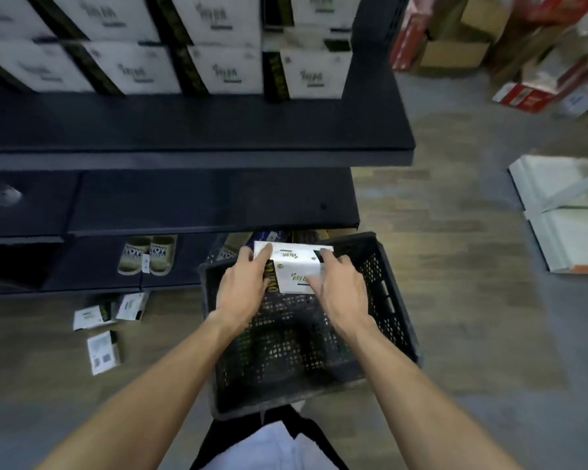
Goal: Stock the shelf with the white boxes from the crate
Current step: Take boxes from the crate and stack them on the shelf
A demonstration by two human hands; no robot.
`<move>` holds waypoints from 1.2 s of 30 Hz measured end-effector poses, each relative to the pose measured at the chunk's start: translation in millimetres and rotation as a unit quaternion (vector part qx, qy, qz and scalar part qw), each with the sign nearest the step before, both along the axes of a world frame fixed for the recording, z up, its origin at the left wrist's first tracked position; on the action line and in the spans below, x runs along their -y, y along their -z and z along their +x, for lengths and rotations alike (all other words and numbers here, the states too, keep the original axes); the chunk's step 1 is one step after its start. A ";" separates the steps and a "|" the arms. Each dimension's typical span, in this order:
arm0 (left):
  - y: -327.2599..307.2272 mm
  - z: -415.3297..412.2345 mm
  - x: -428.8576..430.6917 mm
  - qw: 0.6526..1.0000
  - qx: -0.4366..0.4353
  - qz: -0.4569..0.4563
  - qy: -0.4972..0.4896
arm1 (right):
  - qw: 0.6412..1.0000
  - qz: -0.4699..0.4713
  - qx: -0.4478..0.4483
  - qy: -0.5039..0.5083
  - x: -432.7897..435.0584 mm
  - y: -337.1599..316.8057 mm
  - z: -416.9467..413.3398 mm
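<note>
Clasps white boxes (297,271) with curled fingers (263,254) of left hand (243,286) and right hand (342,288); risks stack sliding apart, dropping into crate (399,300).

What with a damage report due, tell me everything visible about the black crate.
The black crate is a rectangular, open-topped bin, seemingly plastic, with perforated lattice walls and floor and a solid rim. It sits low before the dark shelf, skewed in view. White boxes occupy its far end, held by the left hand and right hand; the rest of its floor shows bare mesh.
</note>
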State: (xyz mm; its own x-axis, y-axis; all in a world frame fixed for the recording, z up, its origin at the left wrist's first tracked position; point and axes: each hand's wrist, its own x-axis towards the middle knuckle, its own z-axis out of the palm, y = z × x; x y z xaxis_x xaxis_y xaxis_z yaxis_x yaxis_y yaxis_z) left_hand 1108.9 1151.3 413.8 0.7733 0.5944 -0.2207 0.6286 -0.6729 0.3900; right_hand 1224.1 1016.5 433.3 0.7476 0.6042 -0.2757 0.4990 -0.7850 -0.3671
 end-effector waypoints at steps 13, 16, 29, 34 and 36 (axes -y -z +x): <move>-179.9 71.2 -79.1 0.967 0.187 0.170 0.028 | 0.961 0.184 0.203 -0.032 -67.3 -167.9 83.2; -211.2 107.2 -99.4 0.956 0.207 0.205 0.024 | 0.950 0.195 0.243 -0.025 -90.6 -202.4 120.0; -209.6 216.0 -167.9 0.928 0.175 0.329 -0.019 | 0.951 0.180 0.244 -0.066 -165.6 -192.1 235.5; -202.8 225.8 -191.8 0.897 0.172 0.408 -0.007 | 0.944 0.165 0.269 -0.095 -181.8 -188.0 250.4; -204.6 228.8 -198.0 0.884 0.176 0.434 0.013 | 0.945 0.150 0.271 -0.102 -188.4 -188.8 256.0</move>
State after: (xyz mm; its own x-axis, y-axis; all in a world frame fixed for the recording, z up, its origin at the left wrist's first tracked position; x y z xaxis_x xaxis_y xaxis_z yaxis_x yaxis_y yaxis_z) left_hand 1337.7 1349.3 618.4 0.7190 0.4032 0.5661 0.5514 -0.8268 -0.1114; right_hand 1480.1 1204.9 622.1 0.5897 0.7410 0.3212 0.8072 -0.5533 -0.2056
